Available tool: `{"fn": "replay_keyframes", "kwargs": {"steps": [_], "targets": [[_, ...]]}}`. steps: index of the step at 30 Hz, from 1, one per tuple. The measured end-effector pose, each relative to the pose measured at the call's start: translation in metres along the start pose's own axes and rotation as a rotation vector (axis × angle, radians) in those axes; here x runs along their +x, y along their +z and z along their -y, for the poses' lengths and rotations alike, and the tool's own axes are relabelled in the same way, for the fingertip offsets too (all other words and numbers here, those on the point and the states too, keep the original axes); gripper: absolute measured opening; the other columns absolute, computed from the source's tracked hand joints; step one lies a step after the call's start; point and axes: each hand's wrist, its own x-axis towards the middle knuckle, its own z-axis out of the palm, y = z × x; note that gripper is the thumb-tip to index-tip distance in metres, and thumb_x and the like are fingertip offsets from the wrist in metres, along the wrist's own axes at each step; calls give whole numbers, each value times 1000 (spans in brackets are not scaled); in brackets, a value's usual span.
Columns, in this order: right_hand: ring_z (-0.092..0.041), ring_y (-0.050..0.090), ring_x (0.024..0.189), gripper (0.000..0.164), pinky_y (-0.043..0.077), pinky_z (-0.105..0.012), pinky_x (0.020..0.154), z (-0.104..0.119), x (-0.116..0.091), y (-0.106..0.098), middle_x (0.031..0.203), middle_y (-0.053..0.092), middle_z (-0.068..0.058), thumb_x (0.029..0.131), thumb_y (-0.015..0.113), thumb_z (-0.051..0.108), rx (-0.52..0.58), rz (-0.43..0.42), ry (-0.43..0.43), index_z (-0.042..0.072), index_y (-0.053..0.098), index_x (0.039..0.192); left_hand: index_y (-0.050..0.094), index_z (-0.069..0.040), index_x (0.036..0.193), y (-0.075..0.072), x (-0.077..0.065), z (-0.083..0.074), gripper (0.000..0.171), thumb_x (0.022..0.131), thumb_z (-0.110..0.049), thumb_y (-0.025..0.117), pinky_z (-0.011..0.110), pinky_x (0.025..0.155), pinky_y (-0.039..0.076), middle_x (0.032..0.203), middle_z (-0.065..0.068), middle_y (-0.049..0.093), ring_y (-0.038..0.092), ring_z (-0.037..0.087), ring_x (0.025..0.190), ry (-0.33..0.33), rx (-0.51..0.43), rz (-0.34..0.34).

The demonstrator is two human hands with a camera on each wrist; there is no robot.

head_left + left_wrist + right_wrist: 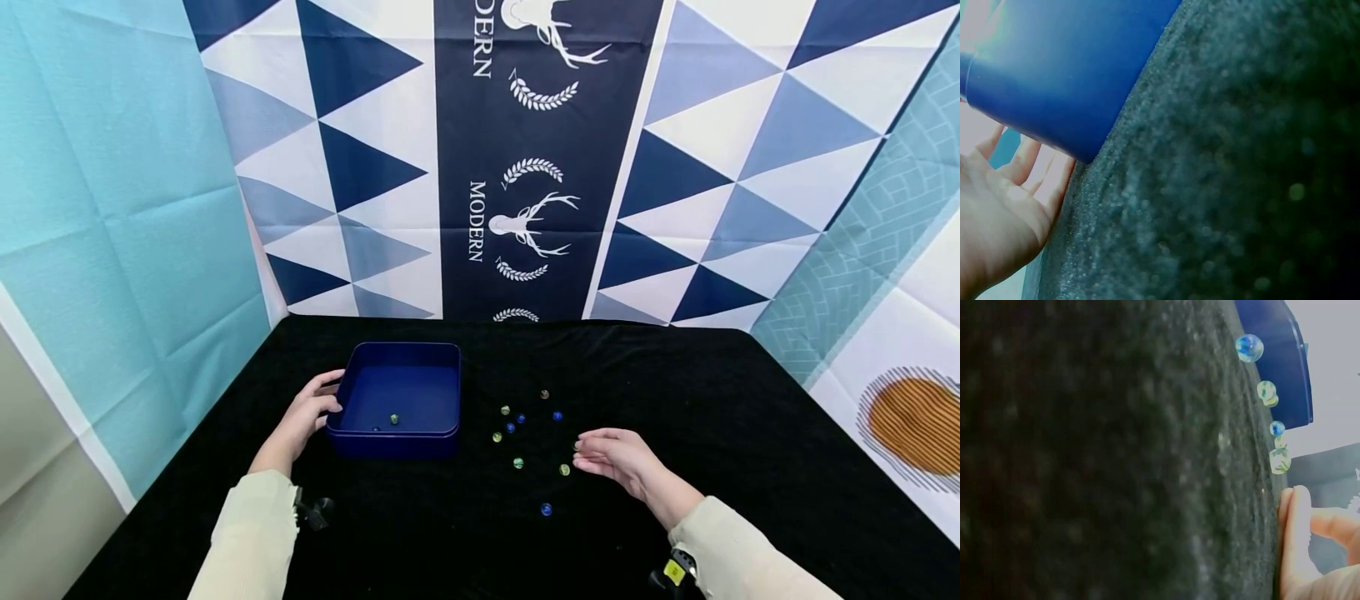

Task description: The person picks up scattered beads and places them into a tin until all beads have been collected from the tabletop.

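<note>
At the left, my left hand (303, 417) touches the outer side wall of a square dark blue box (395, 451). Its fingers extend along that wall in the left wrist view. Inside the box lie a yellow-green marble (394, 419) and a small dark one. My right hand (618, 462) is low over the cloth, fingers and thumb bent together around a small marble (576, 447), mostly hidden at the fingertips. Close beside them lies a yellowish marble (565, 470). A blue marble (546, 509) sits nearer the front, and a green one (518, 463) lies to the left.
Several more blue and yellowish glass marbles (511, 427) are scattered between the box and my right hand. Black cloth (465, 533) covers the table. Patterned fabric (517, 167) hangs behind it, with further hangings at both sides.
</note>
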Motion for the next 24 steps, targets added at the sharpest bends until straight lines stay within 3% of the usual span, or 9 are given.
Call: {"fn": "replay_keyframes", "kwargs": {"steps": [7,14,20,24], "targets": [[-16,63,72,26,52,-28,72,-1,4,-1,81,62,-13,86,48,-13,-47,38,0,-25,44,109,27,-6,145,0,-1,-1,65,83,2,43,46,95,32,144,23,27,33,35,124,-4,-17,-1],[-17,64,76,27,51,-28,75,0,4,0,83,64,-11,86,51,-10,-18,35,-6,-25,46,108,28,-6,145,1,-2,0,64,83,3,43,44,94,34,144,24,27,33,35,124,12,-19,-5],[-17,65,77,11,51,-28,76,-1,4,-3,84,66,-11,86,52,-9,102,25,-17,-12,58,95,29,-7,145,1,-1,2,64,83,2,43,41,91,37,144,23,28,35,34,123,-2,-7,-14],[-16,65,78,13,50,-26,78,-1,5,0,85,66,-9,87,51,-9,182,20,-47,-3,62,88,30,-8,144,1,0,2,64,82,1,44,39,90,38,143,23,29,36,34,122,-1,-8,-18]]}}
